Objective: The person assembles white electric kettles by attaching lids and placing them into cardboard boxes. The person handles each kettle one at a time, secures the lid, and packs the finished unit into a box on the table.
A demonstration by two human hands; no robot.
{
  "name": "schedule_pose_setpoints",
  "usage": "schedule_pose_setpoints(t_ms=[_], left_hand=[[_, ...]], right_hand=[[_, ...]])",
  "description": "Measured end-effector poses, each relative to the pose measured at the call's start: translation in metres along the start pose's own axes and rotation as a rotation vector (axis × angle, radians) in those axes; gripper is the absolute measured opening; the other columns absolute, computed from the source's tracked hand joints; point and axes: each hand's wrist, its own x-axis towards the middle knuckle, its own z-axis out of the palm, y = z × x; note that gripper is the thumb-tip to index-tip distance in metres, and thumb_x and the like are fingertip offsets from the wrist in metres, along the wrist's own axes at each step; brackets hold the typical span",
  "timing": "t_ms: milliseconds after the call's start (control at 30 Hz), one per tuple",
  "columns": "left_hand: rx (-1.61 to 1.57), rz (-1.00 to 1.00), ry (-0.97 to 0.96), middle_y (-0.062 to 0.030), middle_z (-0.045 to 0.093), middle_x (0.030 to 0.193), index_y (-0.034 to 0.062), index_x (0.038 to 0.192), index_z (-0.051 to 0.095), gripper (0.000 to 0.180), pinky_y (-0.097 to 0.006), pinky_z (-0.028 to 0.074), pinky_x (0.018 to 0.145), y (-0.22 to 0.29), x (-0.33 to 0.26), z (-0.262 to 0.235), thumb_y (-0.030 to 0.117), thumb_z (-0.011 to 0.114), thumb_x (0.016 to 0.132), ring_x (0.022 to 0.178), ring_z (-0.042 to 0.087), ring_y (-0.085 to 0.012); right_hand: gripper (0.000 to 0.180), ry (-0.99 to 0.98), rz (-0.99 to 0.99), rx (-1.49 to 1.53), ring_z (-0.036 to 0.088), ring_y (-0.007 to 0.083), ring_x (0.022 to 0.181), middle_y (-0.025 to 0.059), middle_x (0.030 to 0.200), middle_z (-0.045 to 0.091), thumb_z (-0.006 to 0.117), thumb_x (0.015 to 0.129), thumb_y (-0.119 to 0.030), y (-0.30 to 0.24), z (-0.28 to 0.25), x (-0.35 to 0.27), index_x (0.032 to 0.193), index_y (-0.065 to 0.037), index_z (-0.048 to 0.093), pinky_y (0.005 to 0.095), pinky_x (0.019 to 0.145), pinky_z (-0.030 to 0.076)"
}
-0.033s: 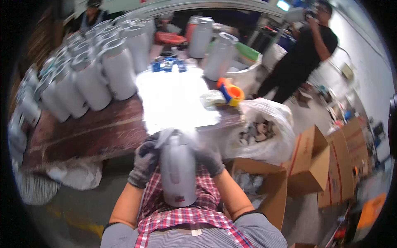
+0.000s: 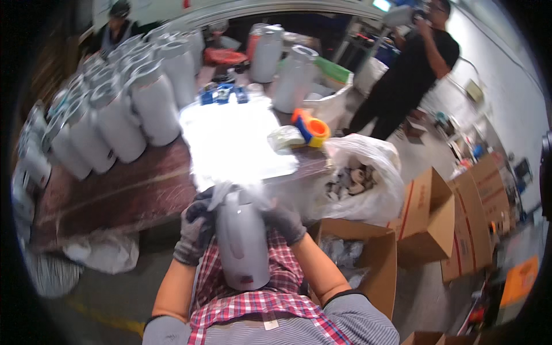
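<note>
Flask [image 2: 241, 241] in front of the table [image 2: 115, 195] — rows of flasks [image 2: 115, 109] at its left, tape dispenser [image 2: 310, 127] right; plastic bag [image 2: 359, 178] and cardboard box [image 2: 368, 259] beside.

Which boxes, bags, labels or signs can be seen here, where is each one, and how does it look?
Open cardboard box: floor, right of the person's lap, brown.
Stacked cardboard boxes: further right, brown, red print.
Clear plastic bag: at the table's right edge, bulging with small parts.
Small dark red label: low on the grey jug held in both gloved hands.
</note>
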Motion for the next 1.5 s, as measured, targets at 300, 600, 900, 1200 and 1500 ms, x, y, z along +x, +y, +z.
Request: schedule_pose_setpoints(t_ms=[300,600,900,1200,1500], left_hand=[[0.754,0.104,-0.065,-0.0128,0.062,0.107,0.0026,0.080,0.061,0.006,-0.034,0.049,0.086,-0.051,-0.022,-0.040,0.001,0.058,0.084,0.097,0.060,-0.0252],[0.910,0.015,-0.079,-0.0174,0.061,0.098,0.0026,0.100,0.054,0.016,-0.039,0.048,0.081,-0.062,-0.024,-0.035,0.008,0.058,0.085,0.092,0.060,-0.0338],[0.659,-0.211,-0.104,-0.0175,0.062,0.096,0.0021,0.110,0.053,0.024,-0.037,0.049,0.082,-0.065,-0.034,-0.017,0.009,0.056,0.087,0.088,0.062,-0.0281],[0.953,-0.304,-0.481,-0.0189,0.060,0.108,0.0020,0.109,0.058,0.030,-0.038,0.048,0.089,-0.038,-0.068,-0.017,0.009,0.062,0.080,0.101,0.058,-0.0359],[0.939,0.227,-0.379,-0.0199,0.055,0.112,0.0029,0.109,0.053,0.052,-0.046,0.045,0.091,0.014,-0.056,0.049,0.031,0.078,0.072,0.101,0.055,-0.0374]], right_hand=[[0.014,-0.132,-0.581,-0.857,0.055,0.0337,0.094,0.0154,0.089,0.057,0.060,0.076,-0.013,0.029,-0.049,0.025,0.086,-0.004,0.057,0.0456,0.092,0.042],[0.010,0.065,-0.648,-1.104,0.052,0.0411,0.085,0.0208,0.083,0.051,0.055,0.076,-0.009,0.026,-0.029,0.000,0.082,-0.001,0.052,0.0459,0.077,0.043],[0.007,0.128,-0.187,-0.383,0.050,0.0118,0.078,0.0020,0.082,0.055,0.047,0.087,-0.007,0.057,-0.058,0.037,0.089,-0.004,0.054,0.0262,0.075,0.043],[0.018,-0.121,-0.068,-0.881,0.060,0.0234,0.082,0.0151,0.085,0.058,0.052,0.085,-0.013,0.023,-0.086,-0.041,0.096,0.001,0.056,0.0361,0.077,0.048],[0.031,-0.529,-0.220,-1.444,0.059,0.0383,0.094,0.0188,0.100,0.060,0.059,0.076,-0.020,0.024,-0.082,-0.123,0.103,-0.004,0.059,0.0454,0.080,0.050]])
